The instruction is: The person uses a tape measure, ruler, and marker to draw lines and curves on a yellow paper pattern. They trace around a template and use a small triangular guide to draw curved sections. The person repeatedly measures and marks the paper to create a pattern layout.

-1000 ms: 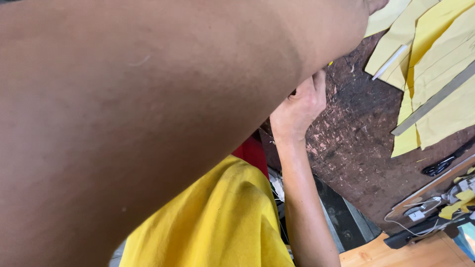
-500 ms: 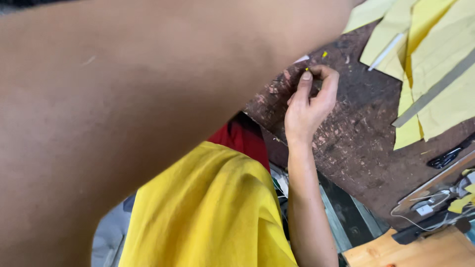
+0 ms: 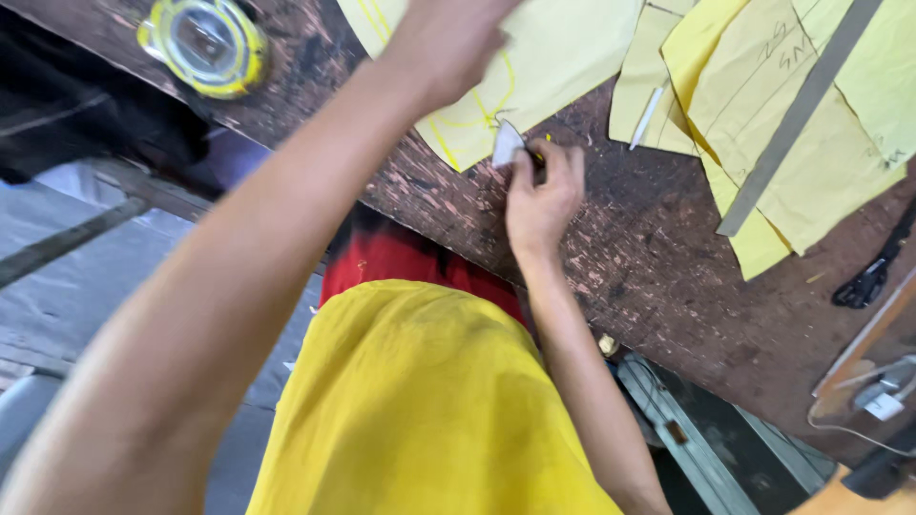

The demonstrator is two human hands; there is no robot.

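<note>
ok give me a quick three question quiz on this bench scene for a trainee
1. True or false: the right hand pinches a small whitish piece at the yellow sheet's edge.
2. Which thing lies across the yellow sheets at the right? A) grey metal ruler B) hammer C) paintbrush
3. What round thing sits at the top left of the dark worktable?

Key: 1 true; 2 A; 3 a clear disc with a yellow rim.
</note>
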